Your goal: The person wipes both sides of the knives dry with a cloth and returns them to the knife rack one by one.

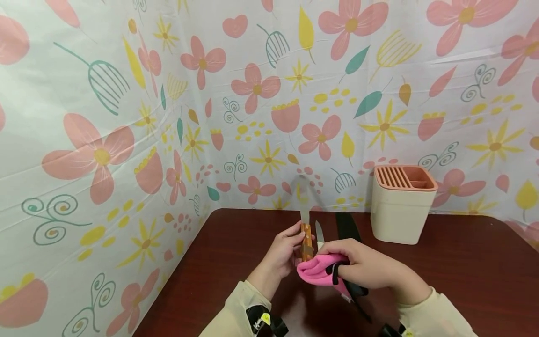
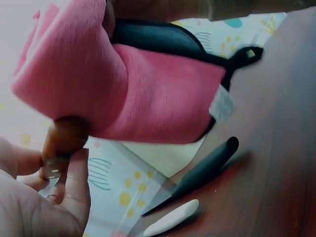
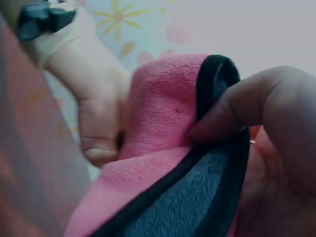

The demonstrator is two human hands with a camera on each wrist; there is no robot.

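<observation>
My left hand (image 1: 285, 250) holds a knife by its brown wooden handle (image 1: 307, 238), fingers around its upper part. The pale blade (image 1: 305, 215) points up and blends into the wall behind. A folded pink cloth (image 1: 321, 271) with black edging and a dark reverse side is pinched in my right hand (image 1: 366, 264). In the left wrist view, the cloth (image 2: 158, 96) covers the handle's butt end (image 2: 66, 138). Thumb and fingers of the right hand (image 3: 291, 118) grip the cloth's black edge in the right wrist view.
Beyond the hands, a small knife with a white handle (image 2: 173, 217) and a black knife (image 1: 347, 225) lie on the dark red-brown table (image 1: 202, 267). A cream knife block with an orange slotted top (image 1: 397, 213) stands at back right, near the flowered wall covering (image 1: 261, 121).
</observation>
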